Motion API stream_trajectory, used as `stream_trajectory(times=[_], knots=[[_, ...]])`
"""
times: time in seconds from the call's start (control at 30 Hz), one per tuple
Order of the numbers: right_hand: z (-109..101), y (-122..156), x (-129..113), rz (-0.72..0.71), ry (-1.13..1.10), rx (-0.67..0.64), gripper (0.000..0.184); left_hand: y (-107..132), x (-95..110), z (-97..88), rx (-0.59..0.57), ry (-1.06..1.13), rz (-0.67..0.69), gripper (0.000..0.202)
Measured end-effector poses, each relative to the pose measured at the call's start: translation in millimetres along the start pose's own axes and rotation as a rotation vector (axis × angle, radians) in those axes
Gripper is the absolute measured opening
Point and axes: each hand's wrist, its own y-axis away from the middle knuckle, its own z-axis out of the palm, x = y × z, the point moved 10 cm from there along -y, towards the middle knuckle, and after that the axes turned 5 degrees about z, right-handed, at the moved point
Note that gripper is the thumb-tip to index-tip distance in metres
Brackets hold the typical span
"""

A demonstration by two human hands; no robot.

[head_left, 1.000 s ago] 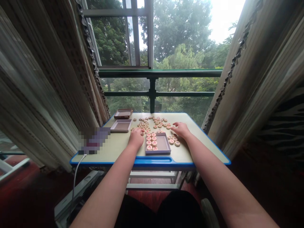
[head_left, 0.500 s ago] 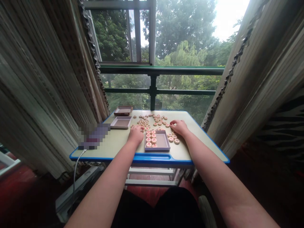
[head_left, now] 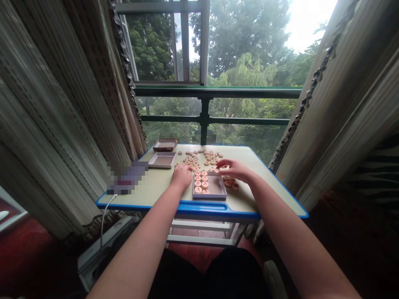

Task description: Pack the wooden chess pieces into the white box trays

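A small purple tray (head_left: 215, 190) lies near the front of the table (head_left: 156, 189) and holds several round wooden game pieces (head_left: 201, 183) in two columns on its left side. My left hand (head_left: 181, 176) rests on the table just left of the tray, fingers curled among loose pieces. Over the tray's far right corner hovers my right hand (head_left: 234, 169), its fingertips pinched around what looks like one round piece (head_left: 217, 169). More loose pieces (head_left: 204, 157) are scattered behind the tray, and a few (head_left: 231, 183) lie right of it.
Two shallow box halves, one purple (head_left: 162, 160) and one brown (head_left: 165, 144), sit at the table's far left. A blurred patch (head_left: 126, 177) covers something at the left edge, with a cable hanging down. Curtains flank the window and its green railing (head_left: 215, 91).
My right hand has lifted from the pieces at the right and moved left over the tray's far corner. The left hand has stayed beside the tray. The camera has shifted slightly.
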Motion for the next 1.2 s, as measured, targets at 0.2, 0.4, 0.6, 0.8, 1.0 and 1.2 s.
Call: stream_trajectory(times=[0.2, 0.4, 0.6, 0.8, 1.0, 1.2], knots=[[28.2, 22.0, -24.6, -0.058, 0.189, -0.248, 0.029, -1.5, 0.1, 0.1, 0.004, -0.009, 0.018, 0.027], [31.1, 24.6, -35.1, -0.103, 0.333, -0.207, 0.025, -3.1, 0.6, 3.0, -0.006, -0.014, 0.035, 0.027], [32.0, 23.0, -34.5, -0.094, 0.398, -0.192, 0.022, -3.4, 0.9, 4.1, -0.006, -0.014, 0.048, 0.029], [39.8, 32.3, -51.2, -0.218, 0.254, -0.297, 0.029, -3.6, 0.9, 3.9, -0.011, -0.031, 0.049, 0.027], [54.5, 38.8, -66.0, -0.350, 0.234, -0.325, 0.028, -4.5, 1.0, 5.5, -0.021, -0.054, 0.054, 0.027], [58.0, 40.0, -78.0, -0.405, 0.237, -0.282, 0.027, -3.2, 4.8, 4.0, -0.016, -0.090, 0.072, 0.030]])
